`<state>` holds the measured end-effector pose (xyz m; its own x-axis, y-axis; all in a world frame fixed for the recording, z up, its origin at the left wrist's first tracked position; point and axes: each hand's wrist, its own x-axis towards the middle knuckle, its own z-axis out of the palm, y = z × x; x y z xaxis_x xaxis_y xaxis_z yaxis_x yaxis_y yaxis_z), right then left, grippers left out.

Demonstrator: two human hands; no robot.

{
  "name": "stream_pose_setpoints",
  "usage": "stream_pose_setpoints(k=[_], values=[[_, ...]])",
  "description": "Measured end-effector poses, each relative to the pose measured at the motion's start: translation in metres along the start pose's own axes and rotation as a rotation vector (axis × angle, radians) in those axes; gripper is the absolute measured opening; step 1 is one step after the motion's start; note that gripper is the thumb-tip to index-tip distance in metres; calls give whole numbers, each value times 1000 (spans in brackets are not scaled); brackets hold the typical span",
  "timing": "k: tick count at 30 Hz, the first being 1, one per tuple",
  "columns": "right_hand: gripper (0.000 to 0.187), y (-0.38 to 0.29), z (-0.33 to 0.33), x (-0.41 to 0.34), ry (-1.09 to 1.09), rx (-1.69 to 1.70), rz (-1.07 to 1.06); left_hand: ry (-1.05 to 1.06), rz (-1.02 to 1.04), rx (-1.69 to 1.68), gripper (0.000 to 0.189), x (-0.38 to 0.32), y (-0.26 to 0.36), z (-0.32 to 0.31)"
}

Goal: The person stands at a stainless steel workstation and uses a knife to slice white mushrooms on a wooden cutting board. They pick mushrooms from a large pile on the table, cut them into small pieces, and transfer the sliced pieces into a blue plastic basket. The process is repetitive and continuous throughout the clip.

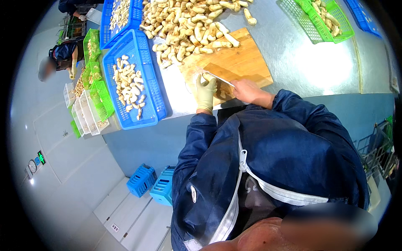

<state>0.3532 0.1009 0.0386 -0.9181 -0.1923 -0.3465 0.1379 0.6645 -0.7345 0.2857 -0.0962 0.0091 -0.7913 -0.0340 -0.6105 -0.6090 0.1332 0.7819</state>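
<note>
My left hand (205, 92), in a pale rubber glove, holds a mushroom (207, 77) at the near left part of a wooden cutting board (251, 59). My bare right hand (246, 90) grips a knife (221, 79), its blade pointing left to the held mushroom. Whether the blade touches it is too small to tell. A large heap of whole mushrooms (182, 28) covers the board's far left part and the steel table (282, 37) beyond. Left of the board stands a blue plastic basket (150, 75) with a loose pile of mushrooms (127, 81) in it.
A second blue basket (135, 18) adjoins the first. Farther left are green baskets (105, 105) and white trays (86, 114). A green basket (344, 29) with mushrooms stands far right. Two people (64, 55) (73, 8) work at the upper left. Blue plastic stools (141, 180) are on the floor.
</note>
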Motion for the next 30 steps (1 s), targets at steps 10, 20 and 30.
stream_pose_setpoints(k=[10,20,30], values=[[28,-5,-2,2,-33,-18,25,-82,12,-42,79,0,-6,-1],[22,-27,-29,-16,-9,29,64,-89,-83,-21,79,-10,15,8],[23,-29,-37,-34,-56,17,-9,-138,-34,-113,75,-6,-2,1]])
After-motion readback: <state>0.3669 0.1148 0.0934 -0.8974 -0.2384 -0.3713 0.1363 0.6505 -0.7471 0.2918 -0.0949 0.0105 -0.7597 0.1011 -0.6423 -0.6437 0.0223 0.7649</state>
